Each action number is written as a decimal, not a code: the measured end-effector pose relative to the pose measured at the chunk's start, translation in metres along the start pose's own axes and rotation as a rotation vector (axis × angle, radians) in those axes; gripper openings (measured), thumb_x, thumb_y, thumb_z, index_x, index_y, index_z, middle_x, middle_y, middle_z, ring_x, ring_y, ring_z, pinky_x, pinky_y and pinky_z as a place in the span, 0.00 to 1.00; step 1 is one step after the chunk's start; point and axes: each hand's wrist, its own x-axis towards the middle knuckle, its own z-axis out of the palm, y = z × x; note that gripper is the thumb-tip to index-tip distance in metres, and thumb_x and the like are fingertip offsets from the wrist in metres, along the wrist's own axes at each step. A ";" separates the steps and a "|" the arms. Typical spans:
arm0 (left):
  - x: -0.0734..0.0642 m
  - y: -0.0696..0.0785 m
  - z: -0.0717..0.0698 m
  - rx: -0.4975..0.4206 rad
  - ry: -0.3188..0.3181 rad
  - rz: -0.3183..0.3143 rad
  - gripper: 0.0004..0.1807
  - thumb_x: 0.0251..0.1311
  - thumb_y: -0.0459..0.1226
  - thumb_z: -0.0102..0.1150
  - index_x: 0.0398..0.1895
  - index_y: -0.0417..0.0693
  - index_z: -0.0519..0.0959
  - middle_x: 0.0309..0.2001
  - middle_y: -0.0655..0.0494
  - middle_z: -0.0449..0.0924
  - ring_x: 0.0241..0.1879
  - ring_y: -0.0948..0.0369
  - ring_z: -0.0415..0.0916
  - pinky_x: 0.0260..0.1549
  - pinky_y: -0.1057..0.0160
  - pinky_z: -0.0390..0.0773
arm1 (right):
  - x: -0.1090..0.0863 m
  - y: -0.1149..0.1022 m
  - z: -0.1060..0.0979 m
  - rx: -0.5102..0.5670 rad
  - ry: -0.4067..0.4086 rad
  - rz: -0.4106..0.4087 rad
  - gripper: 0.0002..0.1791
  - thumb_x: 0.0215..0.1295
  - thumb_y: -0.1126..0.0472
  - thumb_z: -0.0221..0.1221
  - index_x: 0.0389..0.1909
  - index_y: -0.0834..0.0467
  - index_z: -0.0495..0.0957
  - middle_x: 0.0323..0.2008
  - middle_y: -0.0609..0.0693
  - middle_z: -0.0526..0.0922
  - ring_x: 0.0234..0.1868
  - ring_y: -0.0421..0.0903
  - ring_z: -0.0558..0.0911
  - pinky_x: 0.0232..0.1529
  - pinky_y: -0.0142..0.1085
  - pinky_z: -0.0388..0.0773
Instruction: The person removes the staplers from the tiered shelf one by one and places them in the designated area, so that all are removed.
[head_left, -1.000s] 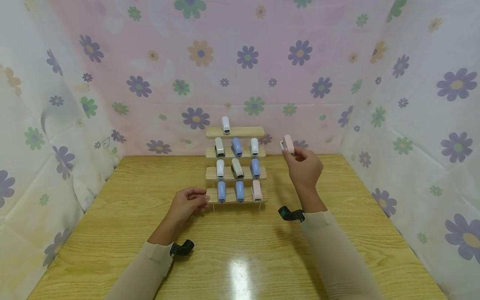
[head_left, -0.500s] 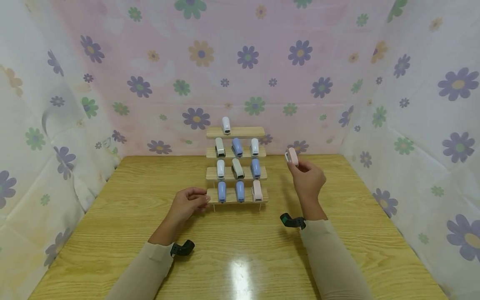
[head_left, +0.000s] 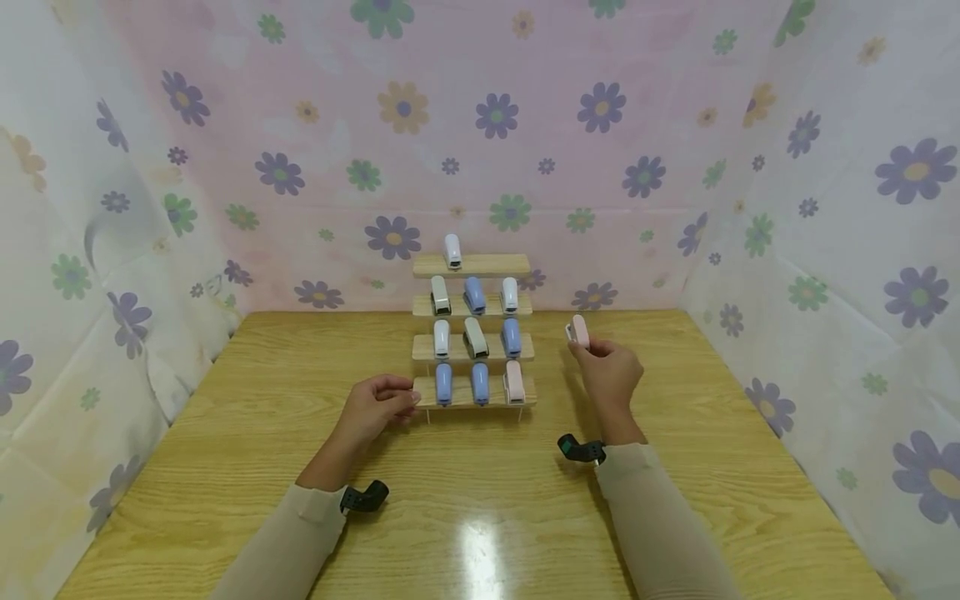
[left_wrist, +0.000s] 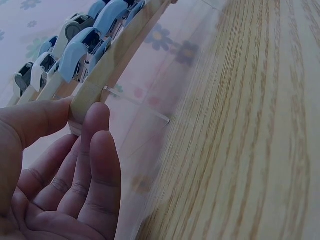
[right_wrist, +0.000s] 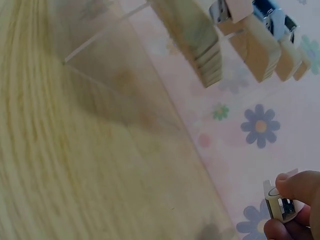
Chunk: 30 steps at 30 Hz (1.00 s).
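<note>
In the head view, my right hand (head_left: 613, 372) pinches a small pink stapler (head_left: 579, 331) between thumb and fingers, to the right of a tiered wooden rack (head_left: 497, 265). The right wrist view shows the stapler (right_wrist: 273, 204) at the lower right, clear of the rack. My left hand (head_left: 373, 410) pinches the left end of the lowest shelf. In the left wrist view the thumb lies on one face of that shelf (left_wrist: 90, 92), a finger on the other. Another pink stapler (head_left: 513, 382) stands at the right of the lowest tier, beside two blue staplers (head_left: 480, 383).
Higher tiers hold several white, grey and blue staplers, with a single white stapler (head_left: 452, 250) on top. Thin clear supports (left_wrist: 140, 105) carry the rack on the wooden table (head_left: 465, 483). Flowered cloth (head_left: 480, 142) encloses the back and both sides.
The right hand and its pink stapler first shift slightly right and down, then farther down and a little back left. The left hand stays on the shelf end.
</note>
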 end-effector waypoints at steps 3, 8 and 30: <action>-0.002 0.000 0.000 -0.003 0.002 -0.007 0.21 0.66 0.36 0.70 0.58 0.35 0.79 0.44 0.46 0.88 0.39 0.55 0.88 0.39 0.59 0.89 | -0.002 0.005 0.002 -0.012 -0.025 0.007 0.19 0.60 0.46 0.74 0.42 0.57 0.92 0.36 0.54 0.92 0.33 0.49 0.88 0.26 0.30 0.80; -0.002 0.000 -0.001 -0.002 0.004 -0.009 0.21 0.67 0.36 0.69 0.58 0.34 0.79 0.45 0.44 0.88 0.39 0.54 0.88 0.39 0.58 0.89 | -0.004 0.010 0.003 -0.005 -0.058 0.032 0.18 0.60 0.46 0.74 0.40 0.58 0.91 0.36 0.55 0.92 0.35 0.52 0.88 0.31 0.38 0.85; 0.000 -0.001 -0.001 -0.011 -0.003 -0.007 0.20 0.66 0.36 0.70 0.57 0.36 0.80 0.44 0.46 0.88 0.40 0.52 0.89 0.38 0.60 0.89 | -0.005 0.024 0.008 -0.140 -0.077 0.002 0.19 0.60 0.45 0.73 0.38 0.58 0.92 0.34 0.55 0.91 0.36 0.53 0.88 0.38 0.47 0.85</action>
